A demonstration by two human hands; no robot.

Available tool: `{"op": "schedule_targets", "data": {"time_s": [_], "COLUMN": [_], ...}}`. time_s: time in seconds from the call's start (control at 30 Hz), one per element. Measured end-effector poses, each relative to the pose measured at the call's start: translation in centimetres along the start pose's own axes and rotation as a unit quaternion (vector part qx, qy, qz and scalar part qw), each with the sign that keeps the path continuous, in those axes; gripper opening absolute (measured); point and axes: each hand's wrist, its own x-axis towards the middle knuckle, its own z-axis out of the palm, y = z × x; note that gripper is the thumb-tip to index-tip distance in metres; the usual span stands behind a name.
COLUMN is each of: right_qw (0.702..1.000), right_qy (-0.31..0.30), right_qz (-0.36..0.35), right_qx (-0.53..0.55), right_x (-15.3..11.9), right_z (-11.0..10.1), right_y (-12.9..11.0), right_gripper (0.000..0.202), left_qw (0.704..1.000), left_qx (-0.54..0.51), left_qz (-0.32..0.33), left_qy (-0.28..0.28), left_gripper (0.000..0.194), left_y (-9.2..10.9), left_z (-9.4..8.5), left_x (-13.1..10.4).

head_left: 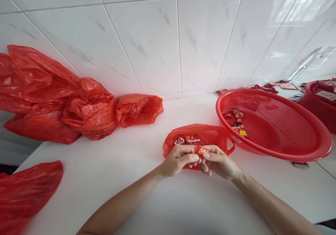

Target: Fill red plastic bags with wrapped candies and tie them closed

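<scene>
Between both hands is a small red wrapped candy, with pale print on its wrapper. My left hand pinches its left end between thumb and forefinger. At its right end, the thumb and fingers of my right hand are closed on it. Just behind the hands, an open red plastic bag lies on the white table, with several wrapped pieces inside. The hands cover part of the bag's front side. A large red perforated basket stands right of the bag, holding several small packets at its left side.
Red plastic bags are bunched along the tiled wall at left, and another red bag is at the near left. A filled red container stands far right. A small packet lies by the basket's front.
</scene>
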Motion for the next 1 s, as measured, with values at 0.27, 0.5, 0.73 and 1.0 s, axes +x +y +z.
{"op": "schedule_targets", "data": {"time_s": [0.27, 0.5, 0.73, 1.0], "right_qw": [0.999, 0.997, 0.993, 0.999], "right_qy": [0.031, 0.039, 0.065, 0.029], "right_qz": [-0.033, -0.047, -0.056, -0.023], "right_qx": [-0.029, -0.056, -0.078, -0.012], "right_x": [0.20, 0.03, 0.02, -0.07], "right_z": [0.26, 0.43, 0.73, 0.17], "right_y": [-0.15, -0.33, -0.64, -0.01], "right_gripper": [0.030, 0.030, 0.031, 0.032], "left_qw": [1.000, 1.000, 0.996, 0.999], "left_qx": [0.006, 0.015, 0.073, 0.038], "left_qz": [0.000, 0.017, 0.010, 0.004], "left_qy": [0.015, 0.010, 0.047, 0.020], "left_gripper": [0.026, 0.024, 0.031, 0.031], "left_y": [-0.21, 0.01, 0.24, 0.41], "left_z": [0.06, -0.16, -0.51, -0.49], "left_x": [0.00, 0.05, 0.02, -0.04]}}
